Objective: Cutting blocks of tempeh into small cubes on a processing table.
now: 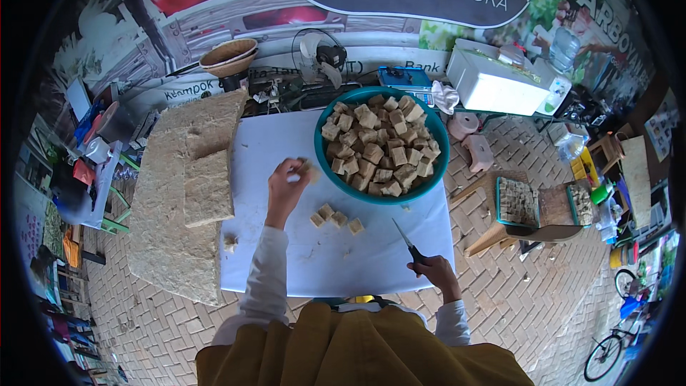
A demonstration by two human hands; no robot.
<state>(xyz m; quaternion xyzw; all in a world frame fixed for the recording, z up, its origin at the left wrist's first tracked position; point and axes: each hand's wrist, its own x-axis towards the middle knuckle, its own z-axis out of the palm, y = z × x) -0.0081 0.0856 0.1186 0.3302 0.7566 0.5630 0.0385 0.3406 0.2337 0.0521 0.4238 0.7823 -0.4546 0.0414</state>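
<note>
My left hand is closed, pinching a tan rockwool cube beside the rim of a round teal basin. Many similar cubes are heaped in that basin. In my right hand, near the front right of the white-covered table, is a pair of scissors; their blades point up and left, and the dark handles are partly covered by my fingers. Between the hands lie several loose cubes. A small scrap rests by the table's left edge.
Large rockwool slabs lie along the table's left side. Behind the basin are a blue scale-like device and a white foam box. At right, a wooden chair bears a tray of cubes. A woven basket stands at the back left.
</note>
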